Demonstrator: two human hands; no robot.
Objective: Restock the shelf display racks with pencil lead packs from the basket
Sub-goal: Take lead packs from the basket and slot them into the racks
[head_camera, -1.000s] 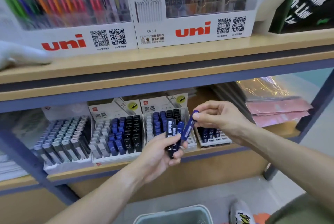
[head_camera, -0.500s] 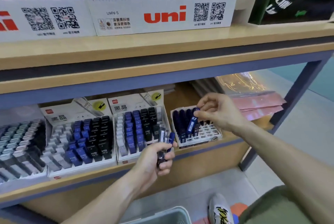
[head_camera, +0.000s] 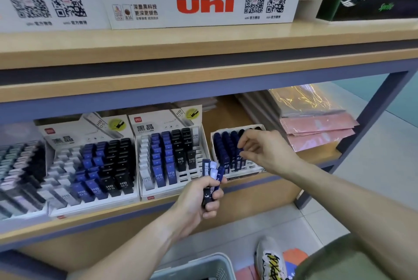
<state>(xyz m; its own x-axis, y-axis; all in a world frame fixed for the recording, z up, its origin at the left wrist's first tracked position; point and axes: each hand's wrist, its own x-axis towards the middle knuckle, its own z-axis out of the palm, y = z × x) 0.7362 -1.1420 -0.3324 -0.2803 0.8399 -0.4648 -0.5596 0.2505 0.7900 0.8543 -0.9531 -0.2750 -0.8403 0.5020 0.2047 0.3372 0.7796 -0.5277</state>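
Now my right hand is down at the rightmost rack, the small white tray at the end of the lower shelf. A second ago it was up in front of me, pulling a single blue pack away from the bundle; half a second ago it was carrying that pack over the tray. At this moment thumb and forefinger pinch the top of a dark blue pack that stands upright among its neighbours in the tray's third or fourth row. I judge it seated or very nearly so, though my fingers hide its cap and I cannot tell whether it has reached the bottom of its slot.

My left hand has dropped a little and waits just in front of the shelf edge, fingers wrapped round the remaining lead packs, a small fan of blue and white ones sticking up above my fist. That bundle is one pack thinner than it was.

So one more slot is filled. The tray's front row looks bare, and its right side too, so there is room for what I hold. The basket sits low at my feet, only its grey rim showing, so how much stock is left in it I cannot tell.
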